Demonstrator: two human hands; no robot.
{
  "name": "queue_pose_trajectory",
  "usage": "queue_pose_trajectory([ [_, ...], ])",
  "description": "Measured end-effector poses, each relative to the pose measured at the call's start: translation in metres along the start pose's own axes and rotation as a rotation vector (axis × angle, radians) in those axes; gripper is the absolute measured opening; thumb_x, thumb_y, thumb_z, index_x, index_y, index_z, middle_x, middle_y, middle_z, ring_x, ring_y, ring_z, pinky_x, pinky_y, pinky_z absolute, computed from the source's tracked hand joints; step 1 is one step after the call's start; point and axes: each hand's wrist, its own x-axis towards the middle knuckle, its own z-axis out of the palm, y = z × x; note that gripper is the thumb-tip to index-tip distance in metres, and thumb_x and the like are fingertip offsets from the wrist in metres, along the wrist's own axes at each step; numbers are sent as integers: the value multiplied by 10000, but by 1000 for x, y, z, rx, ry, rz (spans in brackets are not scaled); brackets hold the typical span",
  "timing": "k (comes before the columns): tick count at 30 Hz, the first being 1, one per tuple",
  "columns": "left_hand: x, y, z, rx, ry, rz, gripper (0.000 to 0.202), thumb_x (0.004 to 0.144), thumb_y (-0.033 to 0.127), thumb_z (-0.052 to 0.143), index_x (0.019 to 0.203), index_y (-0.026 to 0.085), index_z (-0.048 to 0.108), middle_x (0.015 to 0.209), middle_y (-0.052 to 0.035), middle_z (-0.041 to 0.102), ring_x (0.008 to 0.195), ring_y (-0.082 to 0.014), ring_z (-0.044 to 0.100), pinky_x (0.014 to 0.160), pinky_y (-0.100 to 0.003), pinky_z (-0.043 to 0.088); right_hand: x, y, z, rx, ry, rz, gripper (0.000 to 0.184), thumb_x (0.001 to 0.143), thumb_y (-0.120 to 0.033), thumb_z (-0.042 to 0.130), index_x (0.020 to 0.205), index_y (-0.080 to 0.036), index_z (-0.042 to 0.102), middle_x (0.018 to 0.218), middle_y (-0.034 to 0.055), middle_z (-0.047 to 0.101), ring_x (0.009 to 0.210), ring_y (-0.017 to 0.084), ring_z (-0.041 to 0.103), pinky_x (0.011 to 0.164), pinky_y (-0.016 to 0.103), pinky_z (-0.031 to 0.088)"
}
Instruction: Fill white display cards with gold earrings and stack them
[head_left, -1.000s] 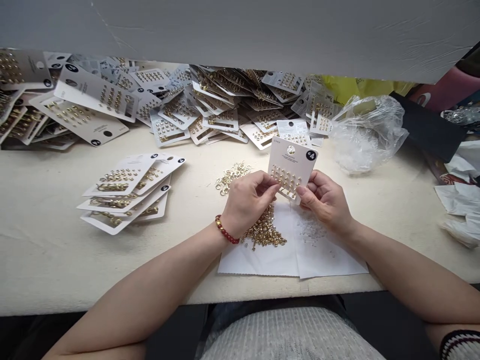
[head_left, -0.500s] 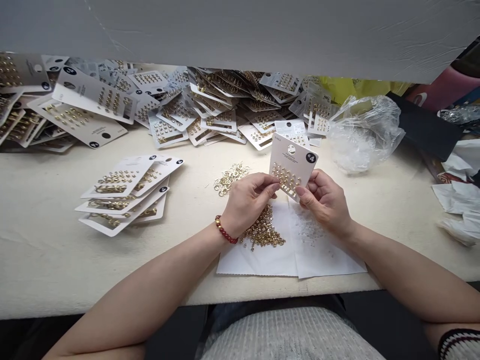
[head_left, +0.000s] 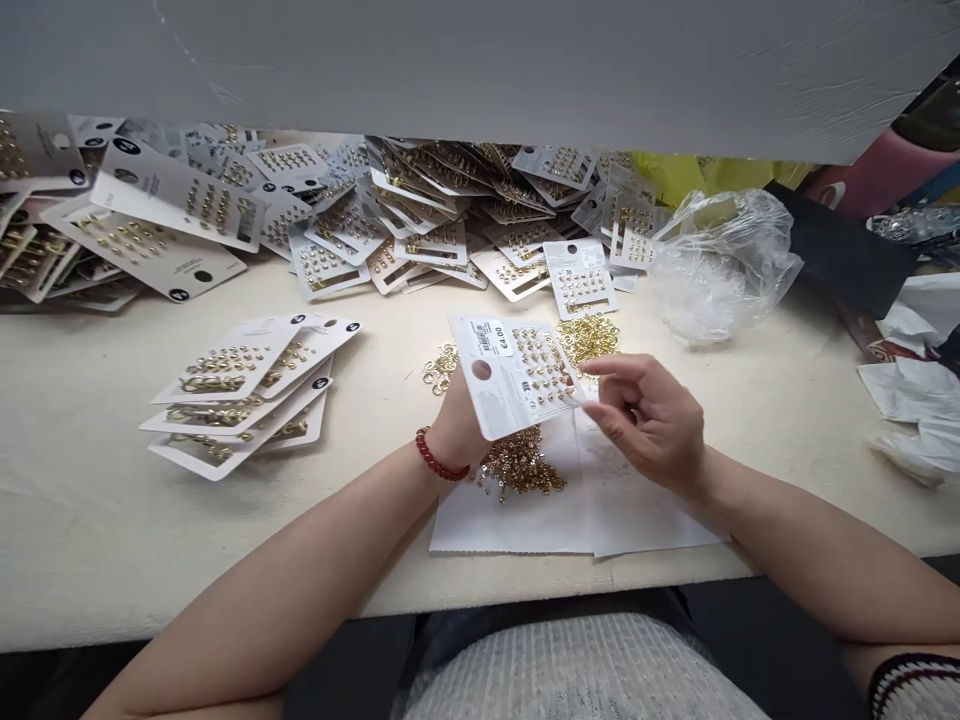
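Earring card (head_left: 488, 402), barcoded side up, held mid-frame in left hand (head_left: 457, 425), its fingers hidden behind; right hand (head_left: 654, 420) parted beside card's edge, contact unclear. Card best steadied by rim, fittings (head_left: 544, 365) unpressed.

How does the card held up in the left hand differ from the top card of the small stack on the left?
The held card shows a barcode and price label; the stack's top card shows a round black mark at its corner.
The held card is tilted above the table in the left hand; the stack's top card lies on other cards.
Both are pale cards with rows of small gold-coloured pieces.
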Motion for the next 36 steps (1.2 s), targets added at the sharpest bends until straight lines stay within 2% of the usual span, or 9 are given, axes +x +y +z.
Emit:
queue_pose_trajectory([
  [2,-2,-2,-2,-227,-26,-53,430,1033,449,316,1034,195,663,945,-142,752,882,-237,747,744,-419,657,2,1,-6,-15,70,52,146,938,-199,600,1075,-243,622,560,-89,355,449,78,307,409,247,247],
  [5,-2,-2,-4,-381,-65,-141,302,959,491,513,1008,224,647,1014,-119,752,922,-244,744,795,-431,649,7,6,-15,-103,79,159,65,945,-210,569,935,-212,634,591,-60,464,469,73,367,422,246,291],
  [8,0,2,-7,-427,-107,-239,253,858,469,688,959,242,644,970,-81,758,918,-243,748,783,-396,653,9,10,-19,-111,-38,210,98,945,-208,536,950,-191,632,722,-8,605,584,91,532,504,248,434],
  [11,2,5,-10,-434,-156,-257,242,877,479,661,924,243,640,938,-74,757,913,-244,751,792,-396,659,7,12,-17,-44,-185,253,181,971,-188,452,1046,-176,617,805,21,691,725,116,673,644,270,561],
  [15,3,3,-13,-438,-157,-241,232,860,468,675,898,242,636,955,-80,754,937,-258,745,766,-397,664,4,11,-17,-68,-309,249,214,973,-184,446,1095,-157,620,881,49,775,832,144,755,754,297,610],
  [21,4,3,-12,-726,-175,-316,334,679,450,860,854,218,696,863,-31,733,809,-196,724,731,-318,640,7,11,-22,-56,-254,303,259,980,-195,430,1122,-128,636,815,49,782,797,150,761,725,305,611],
  [28,5,2,-8,-840,-224,-301,319,674,428,879,845,196,742,793,-19,722,678,-143,678,633,-248,594,13,12,-27,-200,-163,286,115,912,-187,576,990,-162,656,713,-3,698,639,113,650,616,276,523],
  [31,5,2,-8,-812,-223,-300,304,667,423,883,828,204,747,770,-8,715,663,-133,667,615,-234,582,16,13,-34,-318,-267,237,44,856,-129,625,853,-163,654,728,4,671,633,103,582,577,258,464],
  [36,5,4,-7,-816,-251,-315,290,665,426,884,809,214,748,787,-7,723,705,-138,671,631,-228,583,18,15,-41,-497,-498,290,156,805,-24,588,740,-164,612,741,14,629,695,121,548,639,269,438],
])
